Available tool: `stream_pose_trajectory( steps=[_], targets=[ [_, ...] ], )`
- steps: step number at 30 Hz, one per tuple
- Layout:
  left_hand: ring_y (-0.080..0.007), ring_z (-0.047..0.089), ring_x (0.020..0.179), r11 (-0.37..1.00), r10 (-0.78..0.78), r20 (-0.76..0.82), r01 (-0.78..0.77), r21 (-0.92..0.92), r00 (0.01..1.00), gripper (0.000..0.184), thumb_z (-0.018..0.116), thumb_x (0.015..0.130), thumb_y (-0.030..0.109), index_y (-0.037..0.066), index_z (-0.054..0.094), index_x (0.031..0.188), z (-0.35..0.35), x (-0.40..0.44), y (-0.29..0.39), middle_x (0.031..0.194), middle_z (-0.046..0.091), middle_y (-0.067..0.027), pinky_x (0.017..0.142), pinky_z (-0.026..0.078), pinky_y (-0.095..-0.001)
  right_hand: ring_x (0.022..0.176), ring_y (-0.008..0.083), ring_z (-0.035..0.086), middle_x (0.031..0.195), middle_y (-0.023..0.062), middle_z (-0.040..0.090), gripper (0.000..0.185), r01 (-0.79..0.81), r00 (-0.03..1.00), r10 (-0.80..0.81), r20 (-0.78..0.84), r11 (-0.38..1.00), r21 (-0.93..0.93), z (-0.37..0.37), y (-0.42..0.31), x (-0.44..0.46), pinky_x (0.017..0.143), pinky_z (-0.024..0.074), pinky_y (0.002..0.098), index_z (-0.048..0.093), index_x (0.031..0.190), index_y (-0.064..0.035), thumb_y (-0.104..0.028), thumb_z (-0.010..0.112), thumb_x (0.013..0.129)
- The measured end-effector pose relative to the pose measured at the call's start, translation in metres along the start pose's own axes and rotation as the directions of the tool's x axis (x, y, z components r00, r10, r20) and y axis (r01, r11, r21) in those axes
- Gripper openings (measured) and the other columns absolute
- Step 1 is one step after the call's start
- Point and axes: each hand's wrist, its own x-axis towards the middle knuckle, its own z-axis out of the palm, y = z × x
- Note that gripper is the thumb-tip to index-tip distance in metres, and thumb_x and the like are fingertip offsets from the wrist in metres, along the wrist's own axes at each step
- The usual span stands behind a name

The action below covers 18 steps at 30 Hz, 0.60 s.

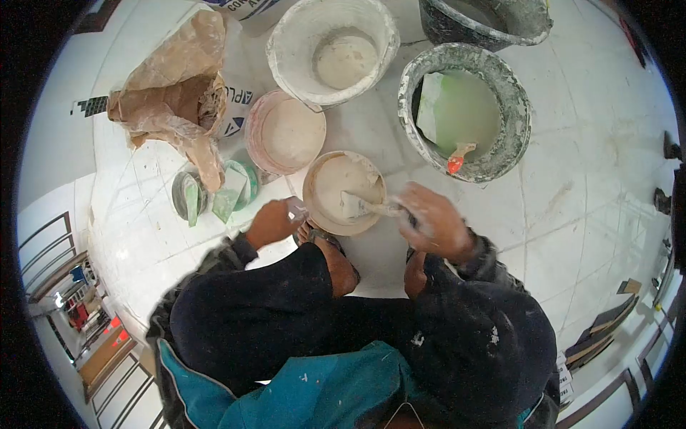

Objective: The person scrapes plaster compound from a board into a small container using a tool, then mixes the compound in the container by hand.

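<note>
A small round bucket (pixel 312 174) of pale, wet plaster stands on the floor in front of my feet. My right hand (pixel 433 223), slightly blurred, is closed round the handle of a putty knife (pixel 357 206) at the bucket's right side. Its flat blade, coated in plaster, lies over the mix. On the opposite side, my left hand (pixel 275 222) is closed with its whitened fingers at the bucket's rim. Behind stands a pink-rimmed bucket (pixel 259 146) of similar pale material.
A torn paper sack (pixel 175 53) stands at the left, near two small green-smeared containers (pixel 239 187). Farther back are a large white bucket (pixel 286 71) and a dark bucket (pixel 464 32). A plaster-crusted bucket (pixel 520 118) holds cloudy water, a board and an orange-handled brush (pixel 457 159).
</note>
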Motion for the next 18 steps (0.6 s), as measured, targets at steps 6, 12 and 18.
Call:
stream_pose_trajectory(
  steps=[6, 12, 18],
  targets=[
    [-0.0414, 0.06, 0.107, 0.898, -0.372, -0.395, 0.217, -0.384, 0.84, 0.058, 0.07, 0.086, 0.027, -0.002, 0.047, 0.131, 0.084, 0.003, 0.011, 0.115, 0.061, -0.0244, 0.091, 0.049, -0.0444, 0.105, 0.0356, 0.058, 0.116, 0.0212, 0.054, 0.066, -0.237, 0.94, 0.283, 0.192, 0.943, -0.234, 0.073, 0.024, 0.022, 0.089, 0.0501, 0.0451, 0.042, 0.137, -0.0018, -0.023, 0.07, 0.081],
    [-0.0352, 0.065, 0.099, 0.904, -0.348, -0.579, 0.101, -0.416, 0.737, 0.053, 0.069, 0.087, 0.019, 0.003, 0.049, 0.133, 0.101, -0.028, 0.023, 0.12, 0.061, -0.0202, 0.087, 0.052, -0.0417, 0.095, 0.0328, 0.063, 0.11, 0.021, 0.06, 0.063, -0.376, 0.922, 0.358, 0.149, 0.919, 0.122, 0.065, 0.045, 0.013, 0.082, 0.0515, 0.0421, 0.039, 0.139, -0.0015, -0.025, 0.067, 0.088],
    [-0.0338, 0.066, 0.097, 0.49, -0.767, -0.355, 0.13, -0.862, 0.535, 0.038, 0.061, 0.093, 0.019, 0.002, 0.056, 0.126, 0.153, -0.124, 0.024, 0.113, 0.063, -0.0215, 0.079, 0.055, -0.0406, 0.079, 0.0294, 0.068, 0.084, 0.0138, 0.068, 0.042, -0.538, 0.84, 0.542, -0.025, 0.837, 0.101, 0.067, 0.078, -0.073, 0.072, 0.0535, 0.0384, 0.048, 0.129, -0.0064, -0.023, 0.061, 0.093]
  ],
)
